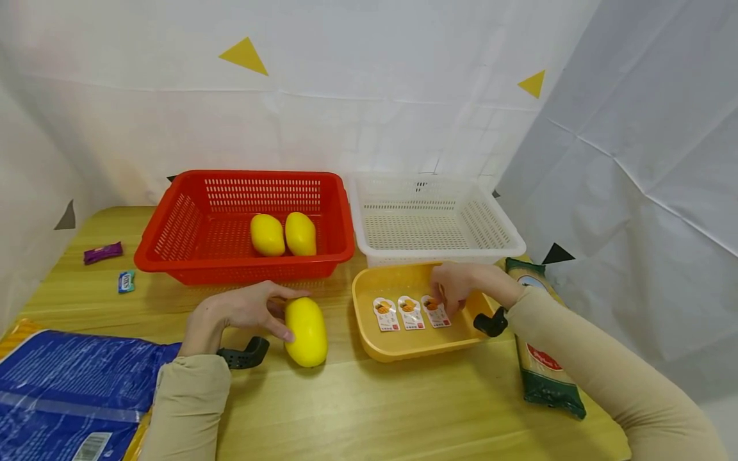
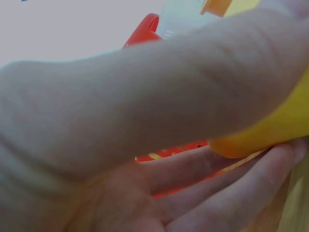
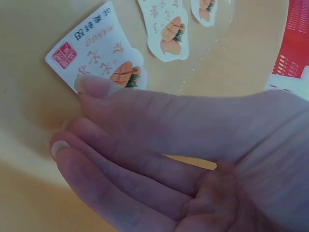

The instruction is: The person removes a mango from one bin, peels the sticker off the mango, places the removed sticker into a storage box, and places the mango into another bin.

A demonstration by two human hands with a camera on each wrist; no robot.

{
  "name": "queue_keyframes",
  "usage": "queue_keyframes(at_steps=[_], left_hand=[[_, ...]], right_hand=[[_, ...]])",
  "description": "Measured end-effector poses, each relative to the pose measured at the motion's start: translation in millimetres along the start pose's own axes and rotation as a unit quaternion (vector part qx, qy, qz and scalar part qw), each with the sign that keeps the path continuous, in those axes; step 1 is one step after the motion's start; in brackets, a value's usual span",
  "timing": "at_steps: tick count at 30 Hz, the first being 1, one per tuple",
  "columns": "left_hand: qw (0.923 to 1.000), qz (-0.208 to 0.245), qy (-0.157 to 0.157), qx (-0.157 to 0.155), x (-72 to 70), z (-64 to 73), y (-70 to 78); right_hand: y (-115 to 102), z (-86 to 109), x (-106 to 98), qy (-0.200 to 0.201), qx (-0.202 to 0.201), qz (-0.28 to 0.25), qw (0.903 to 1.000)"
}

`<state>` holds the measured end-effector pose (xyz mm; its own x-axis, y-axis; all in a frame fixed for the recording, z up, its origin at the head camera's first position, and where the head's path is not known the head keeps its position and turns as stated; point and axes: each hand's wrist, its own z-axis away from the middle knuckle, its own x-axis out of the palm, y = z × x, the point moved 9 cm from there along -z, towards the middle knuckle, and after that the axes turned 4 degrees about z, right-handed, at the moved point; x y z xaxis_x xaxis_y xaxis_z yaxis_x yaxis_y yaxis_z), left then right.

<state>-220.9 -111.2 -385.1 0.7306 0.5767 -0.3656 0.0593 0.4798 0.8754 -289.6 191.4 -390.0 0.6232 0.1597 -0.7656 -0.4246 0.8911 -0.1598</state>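
My left hand [image 1: 250, 310] holds a yellow mango [image 1: 306, 331] on its left side, just above or on the table; I cannot tell which. In the left wrist view, the thumb lies along one side of the mango [image 2: 275, 130] and the fingers lie under it. My right hand [image 1: 458, 282] reaches into a yellow basket [image 1: 369, 339], where three mango-printed labels sit in a row. Its thumb overlaps the edge of the rightmost label [image 1: 436, 312]; the other fingertips are beside that label [image 3: 104, 46], with no clear pinch visible.
Behind the hands stand a red basket [image 1: 245, 264] containing two mangoes and a white basket [image 1: 444, 253]. A blue package [image 1: 75, 390] lies at left, near two small wrapped sweets [image 1: 104, 253]. A green-ended packet [image 1: 550, 378] lies under the right forearm.
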Motion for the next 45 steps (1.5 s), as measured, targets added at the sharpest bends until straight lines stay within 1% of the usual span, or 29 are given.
queue_keyframes(at_steps=[8,14,21,25,28,34,40,45], left_hand=[[1.0000,0.004,-0.004,0.006,1.2,-0.1,0.9],[0.9999,0.011,-0.005,0.009,1.7,-0.1,1.1],[0.9999,0.009,-0.006,0.007,1.1,-0.3,0.3],[0.9999,0.012,-0.001,-0.007,0.2,-0.9,-2.6],[0.9997,0.013,0.009,-0.021,-1.8,-1.1,-4.9],[0.9994,0.006,0.018,-0.030,-3.3,-1.0,-5.8],[0.9994,0.004,0.016,-0.029,-3.1,-0.7,-5.5],[0.9997,0.006,0.007,-0.021,-1.6,-0.5,-3.9]], right_hand=[[-5,5.4,-5,0.008,-0.019,0.007,0.9998],[-6,8.2,-10,0.020,-0.021,0.003,0.9996],[-6,11.6,-11,0.028,-0.019,-0.009,0.9994],[-7,13.4,-11,0.036,-0.020,-0.011,0.9991],[-8,15.0,-11,0.043,-0.023,-0.011,0.9987],[-11,18.9,-12,0.052,-0.024,-0.023,0.9981],[-26,27.1,-16,0.076,-0.069,-0.038,0.9940],[-43,36.7,-24,0.119,-0.099,-0.048,0.9868]])
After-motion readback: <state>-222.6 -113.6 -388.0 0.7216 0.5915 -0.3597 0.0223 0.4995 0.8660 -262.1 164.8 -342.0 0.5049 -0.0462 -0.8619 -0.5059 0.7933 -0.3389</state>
